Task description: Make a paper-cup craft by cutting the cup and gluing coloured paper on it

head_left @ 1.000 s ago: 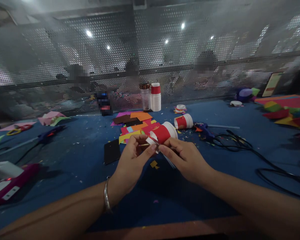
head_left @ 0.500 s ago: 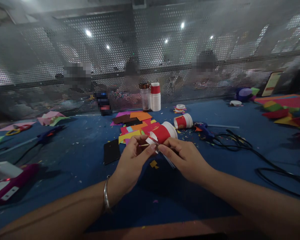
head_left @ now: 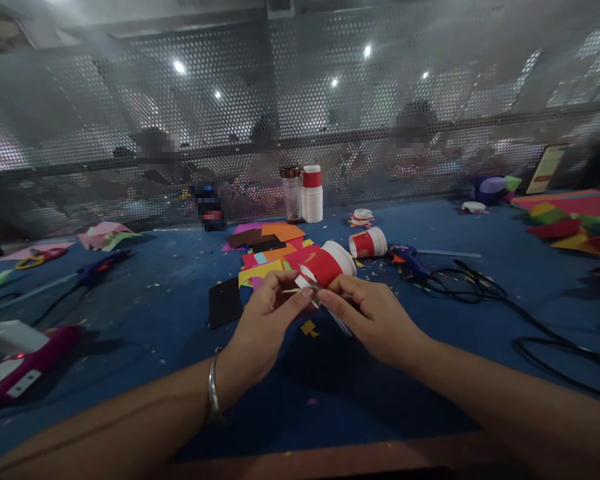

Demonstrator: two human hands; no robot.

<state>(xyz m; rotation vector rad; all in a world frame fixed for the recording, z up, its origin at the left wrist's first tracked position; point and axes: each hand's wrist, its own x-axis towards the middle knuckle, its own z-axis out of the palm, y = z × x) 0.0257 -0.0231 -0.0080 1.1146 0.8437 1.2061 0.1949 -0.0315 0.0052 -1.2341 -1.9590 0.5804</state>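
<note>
My left hand (head_left: 275,303) is closed, its thumb and fingers pinching a small white piece of paper (head_left: 304,282) with a thin pale stick by it. My right hand (head_left: 365,310) is closed too, thumb and forefinger meeting at the same piece; what exactly lies between those fingertips is too small to make out. Just beyond the fingertips a red and white paper cup (head_left: 327,265) lies on its side. A narrow translucent strip (head_left: 341,321) shows below my right hand. A small yellow paper scrap (head_left: 309,327) lies on the blue table under the hands.
Behind are coloured paper sheets (head_left: 275,253), another tipped cup (head_left: 369,243), a clear jar (head_left: 291,197) and stacked cups (head_left: 313,200). Glue guns lie right (head_left: 411,260) and left (head_left: 103,267); black cable (head_left: 505,300) coils at right. A purple power strip (head_left: 35,370) sits left.
Both hands stay almost in place, still pinching the small white paper, which has tilted slightly. The whole view has shifted a little.
</note>
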